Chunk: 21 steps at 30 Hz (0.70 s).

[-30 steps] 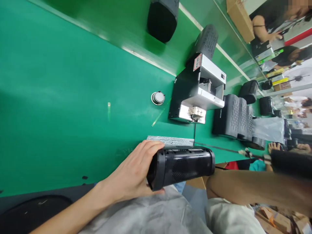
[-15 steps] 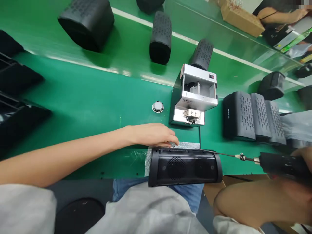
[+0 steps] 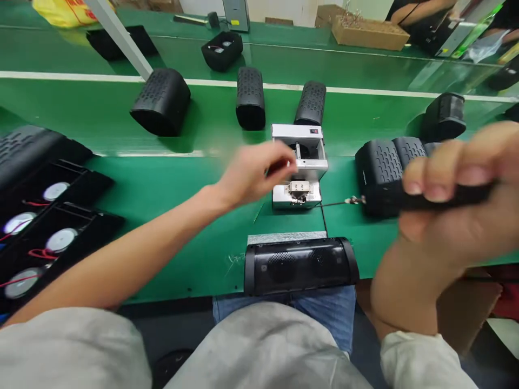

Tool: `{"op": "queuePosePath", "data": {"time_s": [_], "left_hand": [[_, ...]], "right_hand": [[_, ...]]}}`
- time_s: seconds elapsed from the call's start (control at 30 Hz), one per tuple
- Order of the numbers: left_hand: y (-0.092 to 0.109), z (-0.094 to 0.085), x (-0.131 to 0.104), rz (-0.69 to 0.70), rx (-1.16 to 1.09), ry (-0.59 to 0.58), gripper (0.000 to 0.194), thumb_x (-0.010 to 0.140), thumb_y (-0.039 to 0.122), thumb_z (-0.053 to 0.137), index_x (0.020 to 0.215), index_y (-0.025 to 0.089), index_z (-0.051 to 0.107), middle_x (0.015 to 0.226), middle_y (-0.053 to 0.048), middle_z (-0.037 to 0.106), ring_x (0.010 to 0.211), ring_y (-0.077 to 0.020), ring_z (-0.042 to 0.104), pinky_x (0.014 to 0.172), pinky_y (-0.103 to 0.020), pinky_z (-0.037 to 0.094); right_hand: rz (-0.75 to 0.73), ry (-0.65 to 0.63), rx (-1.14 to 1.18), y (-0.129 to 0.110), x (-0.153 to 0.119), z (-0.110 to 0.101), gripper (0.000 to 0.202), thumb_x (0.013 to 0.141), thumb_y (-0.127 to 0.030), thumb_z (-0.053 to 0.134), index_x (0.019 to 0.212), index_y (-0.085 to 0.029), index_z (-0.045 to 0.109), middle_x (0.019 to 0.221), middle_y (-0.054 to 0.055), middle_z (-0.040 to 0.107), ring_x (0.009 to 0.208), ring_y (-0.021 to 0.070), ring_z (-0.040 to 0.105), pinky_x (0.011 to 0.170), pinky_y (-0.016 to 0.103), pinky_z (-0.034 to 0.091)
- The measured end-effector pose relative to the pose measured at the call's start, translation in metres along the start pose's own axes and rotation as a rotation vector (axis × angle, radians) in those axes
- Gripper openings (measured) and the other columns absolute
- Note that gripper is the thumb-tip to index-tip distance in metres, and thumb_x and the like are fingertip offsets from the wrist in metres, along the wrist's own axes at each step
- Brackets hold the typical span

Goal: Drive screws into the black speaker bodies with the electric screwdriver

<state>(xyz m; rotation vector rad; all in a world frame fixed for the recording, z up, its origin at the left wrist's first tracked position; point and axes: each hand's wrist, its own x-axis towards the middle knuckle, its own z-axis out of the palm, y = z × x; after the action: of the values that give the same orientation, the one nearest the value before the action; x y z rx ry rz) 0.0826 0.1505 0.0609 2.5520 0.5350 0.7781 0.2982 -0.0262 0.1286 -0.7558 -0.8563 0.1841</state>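
Observation:
My left hand point(image 3: 259, 170) hovers by the silver screw feeder point(image 3: 299, 192), its fingers curled in towards the thumb. Motion blurs it a little, and whatever the fingers may hold cannot be made out. My right hand point(image 3: 458, 210) is wrapped round a black power screwdriver point(image 3: 389, 199). Its long thin bit points left, and the tip is near the feeder's front right corner. A black speaker point(image 3: 300, 267) lies at the bench's front edge, glossy panel up, on a silvery pad point(image 3: 286, 236). Neither hand touches the speaker.
Open black housings with round drivers point(image 3: 60, 237) sit at left. Black speakers point(image 3: 162, 102) stand along the back, and more point(image 3: 379, 162) are grouped at right behind my right hand. A cardboard box point(image 3: 368, 32) and another person's arm point(image 3: 421, 12) are at the far side.
My left hand has left the speaker and moved up to the feeder. The screwdriver has lifted off the speaker, its tip nearing the feeder. The small round silver piece no longer shows. The view has shifted.

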Motion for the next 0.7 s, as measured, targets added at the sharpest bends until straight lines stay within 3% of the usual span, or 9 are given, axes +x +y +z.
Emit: {"op": "queuePosePath", "data": {"time_s": [0.03, 0.1, 0.17, 0.23, 0.3, 0.4, 0.47, 0.57, 0.7], "left_hand": [[0.001, -0.005, 0.015, -0.038, 0.043, 0.067, 0.015, 0.110, 0.023, 0.068, 0.118, 0.021, 0.081, 0.105, -0.008, 0.081, 0.091, -0.0222, 0.074, 0.090, -0.038, 0.061], [0.003, -0.012, 0.034, -0.088, 0.068, 0.155, 0.022, 0.108, 0.018, 0.070, 0.127, 0.019, 0.080, 0.111, -0.009, 0.081, 0.096, -0.0228, 0.075, 0.097, -0.040, 0.062], [0.007, -0.015, 0.027, -0.123, 0.026, 0.228, 0.025, 0.111, 0.021, 0.068, 0.133, 0.018, 0.080, 0.113, -0.009, 0.081, 0.096, -0.0220, 0.075, 0.095, -0.038, 0.062], [0.016, -0.015, -0.008, -0.171, -0.060, 0.290, 0.026, 0.116, 0.032, 0.066, 0.134, 0.018, 0.079, 0.111, -0.009, 0.082, 0.094, -0.0210, 0.074, 0.090, -0.036, 0.062], [0.026, -0.009, -0.062, -0.227, -0.176, 0.295, 0.041, 0.120, 0.052, 0.062, 0.137, 0.019, 0.078, 0.112, -0.009, 0.081, 0.096, -0.0216, 0.075, 0.090, -0.036, 0.064], [0.040, 0.011, -0.149, -0.250, -0.393, 0.151, 0.087, 0.111, 0.091, 0.051, 0.158, 0.020, 0.066, 0.139, -0.017, 0.078, 0.122, -0.0314, 0.078, 0.109, -0.048, 0.066], [0.048, 0.030, -0.193, -0.276, -0.484, 0.025, 0.112, 0.096, 0.103, 0.063, 0.175, 0.024, 0.049, 0.166, -0.022, 0.065, 0.148, -0.0415, 0.070, 0.127, -0.059, 0.059], [0.057, 0.057, -0.225, -0.335, -0.511, -0.082, 0.133, 0.083, 0.095, 0.089, 0.184, 0.033, 0.029, 0.183, -0.024, 0.047, 0.165, -0.0494, 0.057, 0.135, -0.067, 0.053], [0.062, 0.079, -0.232, -0.358, -0.487, -0.058, 0.137, 0.085, 0.077, 0.100, 0.186, 0.039, 0.015, 0.184, -0.024, 0.045, 0.167, -0.0505, 0.055, 0.135, -0.071, 0.051]], "right_hand": [[-0.083, 0.038, 0.075, 0.009, 0.000, 0.017, 0.050, 0.093, -0.026, 0.095, 0.066, -0.021, 0.054, 0.064, -0.009, 0.038, 0.045, 0.0036, 0.040, 0.038, 0.020, 0.037], [-0.199, 0.002, 0.163, 0.026, -0.001, 0.046, 0.030, 0.099, -0.015, 0.089, 0.081, -0.023, 0.066, 0.064, -0.010, 0.048, 0.046, 0.0049, 0.047, 0.041, 0.019, 0.037], [-0.224, -0.095, 0.147, 0.042, 0.000, 0.062, 0.024, 0.102, -0.026, 0.095, 0.104, -0.028, 0.071, 0.069, -0.010, 0.054, 0.047, 0.0073, 0.050, 0.044, 0.023, 0.039], [-0.194, -0.195, 0.076, 0.056, 0.003, 0.066, 0.041, 0.101, -0.049, 0.098, 0.120, -0.031, 0.066, 0.074, -0.010, 0.055, 0.049, 0.0096, 0.049, 0.047, 0.028, 0.042], [-0.154, -0.265, -0.020, 0.071, 0.008, 0.067, 0.054, 0.101, -0.067, 0.093, 0.124, -0.033, 0.058, 0.080, -0.009, 0.057, 0.052, 0.0107, 0.049, 0.050, 0.030, 0.044], [-0.102, -0.263, -0.127, 0.091, 0.015, 0.073, 0.066, 0.096, -0.082, 0.088, 0.124, -0.034, 0.053, 0.084, -0.010, 0.059, 0.051, 0.0089, 0.043, 0.047, 0.031, 0.037], [-0.086, -0.237, -0.118, 0.100, 0.018, 0.079, 0.068, 0.095, -0.085, 0.087, 0.123, -0.034, 0.052, 0.079, -0.012, 0.054, 0.046, 0.0085, 0.039, 0.044, 0.032, 0.031], [-0.041, -0.227, -0.097, 0.100, 0.019, 0.084, 0.061, 0.095, -0.074, 0.091, 0.118, -0.035, 0.050, 0.075, -0.013, 0.051, 0.045, 0.0096, 0.039, 0.044, 0.033, 0.031], [0.074, -0.291, -0.170, 0.070, 0.011, 0.075, 0.050, 0.090, -0.052, 0.099, 0.111, -0.036, 0.056, 0.080, -0.012, 0.057, 0.047, 0.0104, 0.042, 0.044, 0.036, 0.040]]}}
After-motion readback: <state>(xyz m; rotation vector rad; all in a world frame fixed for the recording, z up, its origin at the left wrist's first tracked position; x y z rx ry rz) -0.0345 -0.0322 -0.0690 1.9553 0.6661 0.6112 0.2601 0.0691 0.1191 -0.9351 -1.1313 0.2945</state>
